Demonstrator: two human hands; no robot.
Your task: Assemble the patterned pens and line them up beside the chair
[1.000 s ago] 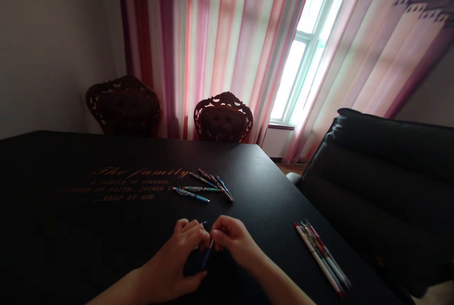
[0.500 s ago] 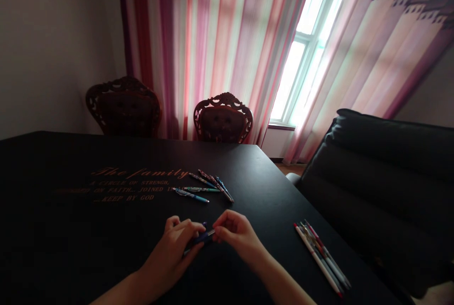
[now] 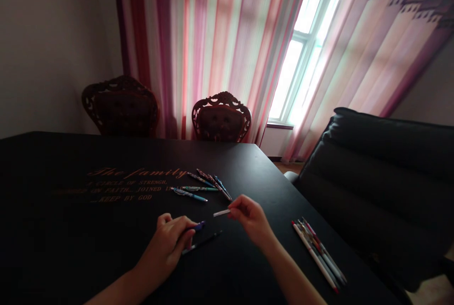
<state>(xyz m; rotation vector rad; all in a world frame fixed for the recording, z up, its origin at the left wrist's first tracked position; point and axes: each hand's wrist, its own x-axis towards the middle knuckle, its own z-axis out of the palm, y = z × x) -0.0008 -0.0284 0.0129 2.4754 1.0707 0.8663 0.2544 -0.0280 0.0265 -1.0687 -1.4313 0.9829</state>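
My left hand (image 3: pixel 172 239), low over the table, has its fingers closed on a dark blue pen piece (image 3: pixel 200 225); only its end shows past the fingertips. My right hand (image 3: pixel 250 217) pinches a short, slim whitish tube (image 3: pixel 222 213), which points left toward the blue piece, apart from it. Beneath the left fingers a thin pen refill (image 3: pixel 202 242) with a dark tip lies slantwise on the black table. Just beyond both hands is a loose group of patterned pens, a light blue pen (image 3: pixel 189 195) nearest.
Several pens and slim sticks (image 3: pixel 317 255) lie together near the right edge of the black table (image 3: pixel 106 234). A black padded chair (image 3: pixel 383 187) stands at the right. Two carved chairs, one at the middle (image 3: pixel 222 118), stand behind the far edge.
My right hand has drawn away to the right and up from the left hand, carrying the whitish tube. My left hand has shifted slightly left, and the refill below it now shows more.
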